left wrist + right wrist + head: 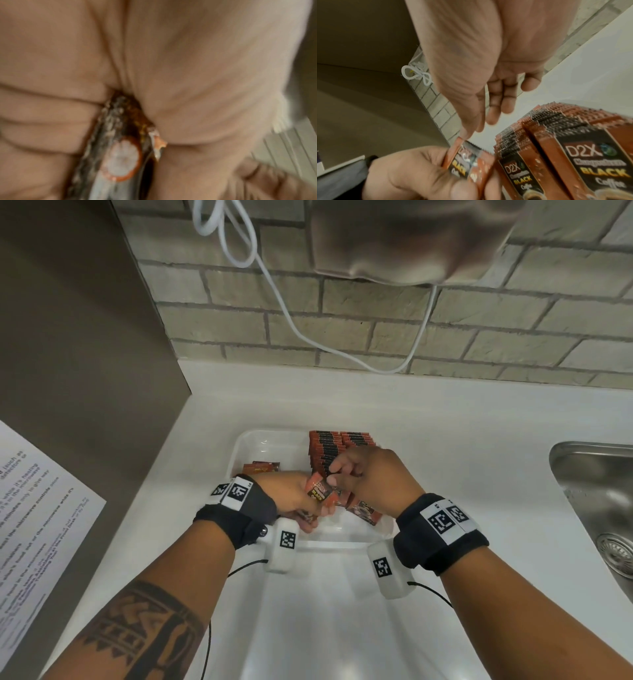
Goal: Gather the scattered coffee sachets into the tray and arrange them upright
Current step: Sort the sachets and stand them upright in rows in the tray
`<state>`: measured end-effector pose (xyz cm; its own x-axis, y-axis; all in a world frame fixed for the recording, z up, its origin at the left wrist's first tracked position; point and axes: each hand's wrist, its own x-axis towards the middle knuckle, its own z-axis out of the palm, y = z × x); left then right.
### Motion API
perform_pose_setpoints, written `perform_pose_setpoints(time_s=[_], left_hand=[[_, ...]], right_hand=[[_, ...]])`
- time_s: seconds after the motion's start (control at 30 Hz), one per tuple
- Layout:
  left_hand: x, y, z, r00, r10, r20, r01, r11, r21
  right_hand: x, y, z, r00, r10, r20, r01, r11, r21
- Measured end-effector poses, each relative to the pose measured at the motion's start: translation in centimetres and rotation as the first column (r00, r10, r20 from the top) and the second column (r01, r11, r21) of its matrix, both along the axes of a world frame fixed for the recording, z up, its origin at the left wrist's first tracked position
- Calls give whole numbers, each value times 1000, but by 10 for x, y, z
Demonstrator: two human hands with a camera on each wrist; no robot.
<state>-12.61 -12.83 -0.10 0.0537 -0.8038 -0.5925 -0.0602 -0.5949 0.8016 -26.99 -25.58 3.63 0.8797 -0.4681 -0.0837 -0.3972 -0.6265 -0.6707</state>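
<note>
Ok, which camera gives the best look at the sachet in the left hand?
The right wrist view: the sachet faces the lens, its print readable, pinched by the left hand. The head view shows it small, between both hands. The left wrist view shows only a blurred edge between fingers.

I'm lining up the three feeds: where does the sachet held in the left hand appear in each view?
Head: held sachet at centre, gripped by the left hand over the tray.
Left wrist: sachet lower centre, edge-on and blurred, between the fingers.
Right wrist: sachet lower centre, right hand above it.
Shared landmark: the left hand's thumb on the sachet.
</note>
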Motion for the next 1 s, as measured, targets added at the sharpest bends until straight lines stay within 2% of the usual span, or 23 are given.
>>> perform_pose_setpoints(time_s=[0.07, 0.17, 0.27, 0.43, 0.63, 0.87, 1.0], left_hand=[[4, 1, 0, 988, 112, -109, -121, 990, -73], [5, 0, 2, 964, 190, -184, -219, 963, -154], [4, 0, 2, 963, 216, -163, -247, 947, -206], [5, 5, 0, 964, 223, -145, -255, 933, -253], [1, 3, 3, 978, 206, 2, -198, 939, -282], [0, 2, 3, 954, 227, 195, -160, 937, -311], [10, 8, 4, 915, 145, 377, -67, 975, -211]], right_hand=[[4, 0, 5, 997, 35, -76, -33, 999, 30], [11, 0, 13, 997, 22, -80, -17, 998, 61], [13, -2, 18, 999, 0, -41, 4, 996, 91], [13, -3, 21, 1000, -24, -7, 24, 998, 52], [13, 2, 27, 1000, -2, -27, 3, 1000, 29], [8, 2, 28, 999, 10, -50, -12, 999, -46], [5, 0, 25, 1000, -1, -25, -1, 994, -105]])
